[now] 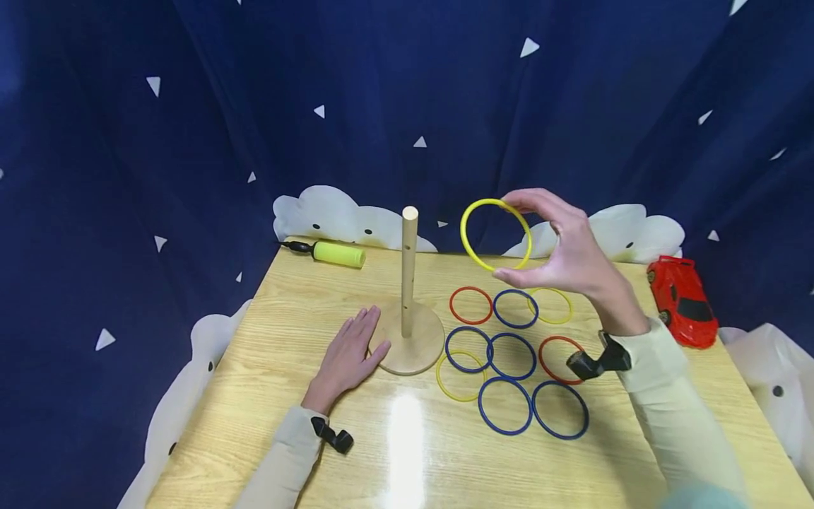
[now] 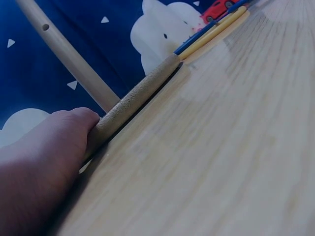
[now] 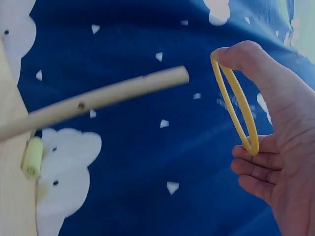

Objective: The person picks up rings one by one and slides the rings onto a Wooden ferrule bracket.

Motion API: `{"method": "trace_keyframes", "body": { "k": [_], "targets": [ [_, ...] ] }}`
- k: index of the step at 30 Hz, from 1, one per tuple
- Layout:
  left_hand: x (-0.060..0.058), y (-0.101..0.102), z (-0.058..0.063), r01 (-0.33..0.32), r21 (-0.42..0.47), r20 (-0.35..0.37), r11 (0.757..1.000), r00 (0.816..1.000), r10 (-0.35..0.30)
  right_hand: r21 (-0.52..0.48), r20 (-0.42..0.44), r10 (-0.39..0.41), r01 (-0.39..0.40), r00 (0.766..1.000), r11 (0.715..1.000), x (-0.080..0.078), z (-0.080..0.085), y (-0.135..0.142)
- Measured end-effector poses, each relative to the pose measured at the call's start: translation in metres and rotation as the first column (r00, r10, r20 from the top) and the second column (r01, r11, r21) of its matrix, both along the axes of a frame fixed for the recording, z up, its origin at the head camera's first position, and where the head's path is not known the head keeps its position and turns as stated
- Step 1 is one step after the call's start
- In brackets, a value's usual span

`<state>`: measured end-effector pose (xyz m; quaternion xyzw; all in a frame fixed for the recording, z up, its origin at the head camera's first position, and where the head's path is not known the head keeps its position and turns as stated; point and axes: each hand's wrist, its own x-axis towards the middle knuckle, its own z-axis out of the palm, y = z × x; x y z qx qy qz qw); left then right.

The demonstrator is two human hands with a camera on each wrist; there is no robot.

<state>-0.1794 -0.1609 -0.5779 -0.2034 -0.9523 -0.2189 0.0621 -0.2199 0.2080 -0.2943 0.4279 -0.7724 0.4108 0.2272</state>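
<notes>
My right hand (image 1: 566,244) holds a yellow ring (image 1: 463,233) upright between thumb and fingers, above the table and to the right of a wooden post (image 1: 409,276). In the right wrist view the same yellow ring (image 3: 250,118) is seen nearly edge-on, apart from the post's tip. The post stands on a round wooden base (image 1: 425,346). My left hand (image 1: 348,359) lies with extended fingers at the base's left side; its thumb touches the base's edge (image 2: 133,103) in the left wrist view.
Several blue, red and yellow rings lie right of the base, among them a blue ring (image 1: 505,432) and a red ring (image 1: 471,288). A yellow-green pump (image 1: 339,254) lies at the back left. A red toy car (image 1: 683,304) sits at the right edge. A dark blue curtain (image 1: 381,85) hangs behind.
</notes>
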Motion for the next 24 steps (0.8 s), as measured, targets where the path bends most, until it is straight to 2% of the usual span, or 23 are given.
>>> {"method": "trace_keyframes", "body": {
  "k": [7,13,18,24],
  "targets": [
    [-0.001,-0.001,-0.001,-0.001,-0.016,-0.008,1.000,1.000,0.001,0.034,-0.078,0.051,-0.048,0.996,0.998,-0.006,0.020,-0.026],
    [-0.001,-0.001,-0.002,-0.001,-0.012,-0.005,1.000,1.000,0.001,0.052,-0.110,0.099,-0.094,0.989,0.994,-0.013,0.029,-0.051],
    [0.000,-0.001,-0.002,-0.005,-0.018,0.000,1.000,1.000,0.005,0.093,-0.122,0.110,-0.099,0.986,0.991,-0.019,0.027,-0.064],
    [-0.001,0.000,-0.001,-0.011,-0.030,0.014,0.999,1.000,0.012,0.120,-0.085,0.115,-0.104,0.990,0.987,-0.024,0.015,-0.072]
  ]
}}
